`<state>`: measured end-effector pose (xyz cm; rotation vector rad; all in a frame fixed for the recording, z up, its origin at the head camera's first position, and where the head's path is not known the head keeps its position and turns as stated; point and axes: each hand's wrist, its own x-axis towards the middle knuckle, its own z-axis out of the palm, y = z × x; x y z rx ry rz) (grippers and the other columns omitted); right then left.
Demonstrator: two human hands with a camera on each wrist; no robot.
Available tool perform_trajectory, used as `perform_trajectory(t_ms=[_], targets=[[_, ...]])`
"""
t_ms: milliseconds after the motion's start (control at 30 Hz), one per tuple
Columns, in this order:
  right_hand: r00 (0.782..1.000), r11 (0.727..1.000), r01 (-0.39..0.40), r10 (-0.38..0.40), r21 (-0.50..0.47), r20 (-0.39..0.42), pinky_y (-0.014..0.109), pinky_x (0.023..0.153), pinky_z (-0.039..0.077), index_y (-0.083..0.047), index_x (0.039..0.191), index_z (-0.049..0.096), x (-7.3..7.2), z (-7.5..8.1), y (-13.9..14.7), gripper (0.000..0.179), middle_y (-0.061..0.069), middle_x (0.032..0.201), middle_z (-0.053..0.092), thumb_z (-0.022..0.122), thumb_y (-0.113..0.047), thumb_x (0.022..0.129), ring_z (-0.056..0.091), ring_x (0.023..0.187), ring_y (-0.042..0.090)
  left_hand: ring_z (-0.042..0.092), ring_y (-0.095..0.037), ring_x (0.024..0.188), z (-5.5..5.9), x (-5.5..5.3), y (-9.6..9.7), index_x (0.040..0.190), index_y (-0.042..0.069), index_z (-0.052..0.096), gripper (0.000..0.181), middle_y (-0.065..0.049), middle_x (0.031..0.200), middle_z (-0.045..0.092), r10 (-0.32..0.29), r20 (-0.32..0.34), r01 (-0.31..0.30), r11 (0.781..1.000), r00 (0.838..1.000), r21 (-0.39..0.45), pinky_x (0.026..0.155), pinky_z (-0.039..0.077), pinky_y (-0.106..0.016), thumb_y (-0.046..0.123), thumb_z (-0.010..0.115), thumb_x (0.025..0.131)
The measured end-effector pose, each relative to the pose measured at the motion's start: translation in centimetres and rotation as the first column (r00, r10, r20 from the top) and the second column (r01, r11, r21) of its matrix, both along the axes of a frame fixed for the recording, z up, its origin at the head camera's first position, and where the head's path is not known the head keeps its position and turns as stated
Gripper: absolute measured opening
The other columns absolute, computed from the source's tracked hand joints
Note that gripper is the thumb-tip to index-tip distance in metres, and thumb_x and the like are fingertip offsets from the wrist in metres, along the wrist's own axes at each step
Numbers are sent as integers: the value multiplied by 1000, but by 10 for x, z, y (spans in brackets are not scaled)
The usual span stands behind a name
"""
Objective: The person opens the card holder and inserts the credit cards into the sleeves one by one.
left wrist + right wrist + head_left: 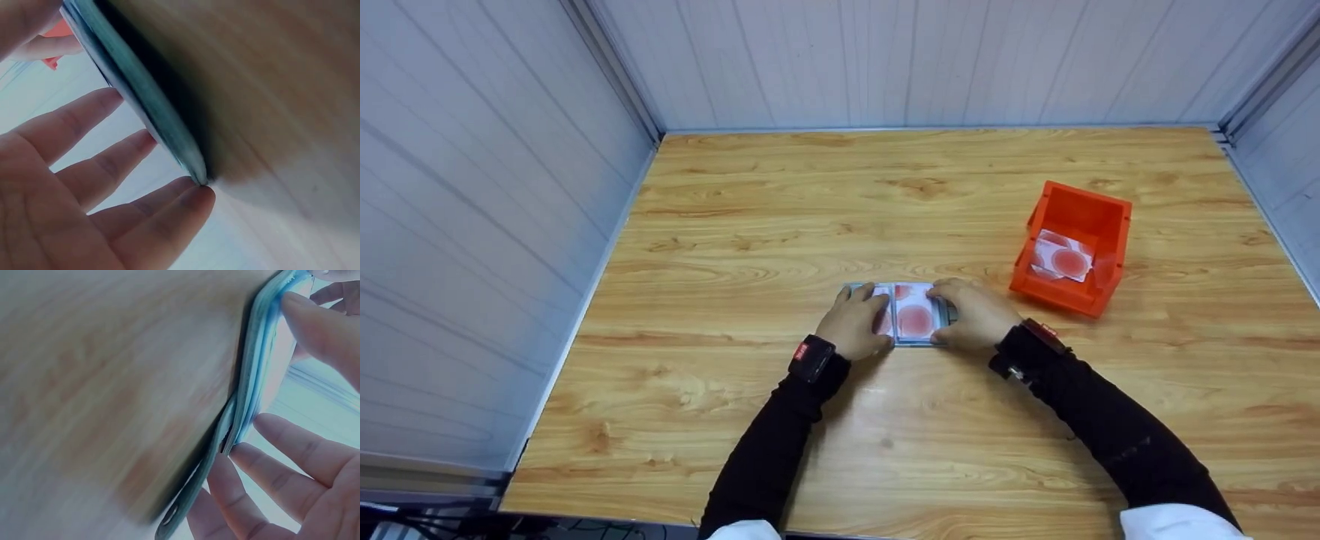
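Even hold on both halves of the wallet

In the head view, the wallet (894, 315) is spread open on the wooden table (780, 225). The left hand (851, 324) grips the wallet's left half, thumb toward its near edge; the right hand (975, 313) holds the right half likewise, leaving a card (916, 319) visible between. An orange bin (1050, 297) of loose cards (1063, 259) stands right of the wallet and slightly beyond. Light, matching pressure should keep the wallet level.

In the left wrist view, the left hand is half open, its spread fingertips against the wallet's edge; pushing there alone could tip that half, so pressure is best shared with the thumb.

In the right wrist view, the right hand is loosely bent, thumb on the wallet's face, fingertips at its edge. A strap (194, 495) sticks out from the wallet; better not let it fold underneath.
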<state>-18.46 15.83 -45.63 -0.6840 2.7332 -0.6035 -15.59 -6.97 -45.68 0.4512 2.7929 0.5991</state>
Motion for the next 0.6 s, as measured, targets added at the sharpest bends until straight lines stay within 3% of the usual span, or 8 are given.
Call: perform_trajectory(t_ms=[300,600], targets=[[999,999,21,-20,-39,26,56,112,36,-8,141,51,-5,20,10,74,18,145,50,81,-34,78,46,134,38,32,-47,142,0,0,1,142,10,52,67,-18,154,38,-5,-9,6,1000,1000,7,116,32,-53,28,75,82],[994,994,102,-103,-28,-42,67,114,23,-25,156,25,-15,67,31,94,14,165,12,75,-50,81,20,148,44,33,-47,141,0,0,-1,142,10,52,66,-19,154,39,-8,-18,9,1000,1000,16,114,35,-53,28,75,83]])
